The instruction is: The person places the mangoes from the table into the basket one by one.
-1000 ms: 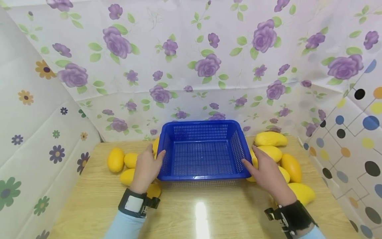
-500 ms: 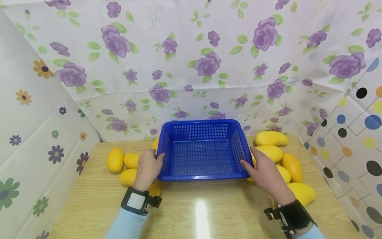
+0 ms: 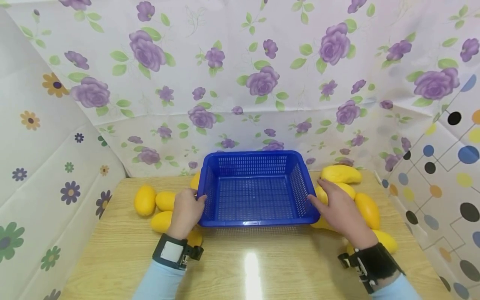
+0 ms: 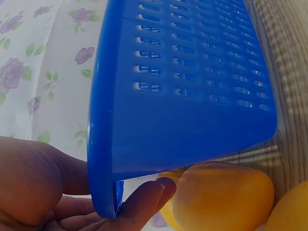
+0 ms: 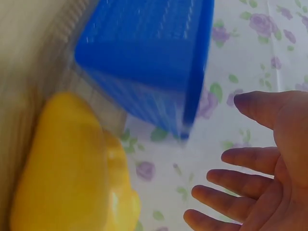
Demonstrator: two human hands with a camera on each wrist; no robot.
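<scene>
A blue rectangular plastic basket (image 3: 258,223) with slotted walls and nothing in it stands on the table in the middle of the head view. My left hand (image 3: 185,212) grips its left rim; in the left wrist view the thumb and fingers close around the basket's edge (image 4: 102,144). Beside the basket's right end is my right hand (image 3: 343,212). The right wrist view shows that hand's fingers (image 5: 231,199) spread and holding nothing, with a gap to the basket (image 5: 139,62). Yellow mangoes (image 3: 367,210) lie under and around the right hand, partly covered by it.
Several rounder orange-yellow fruits (image 3: 145,201) lie left of the basket, some behind the left hand. The wood-grain table (image 3: 232,266) extends in front. A flowered cloth (image 3: 240,83) hangs behind, with patterned side sheets left and right.
My left hand has closed onto the basket's left rim. The right hand, at the right rim half a second ago, has shifted slightly right, away from it. The basket stays about where it was.
</scene>
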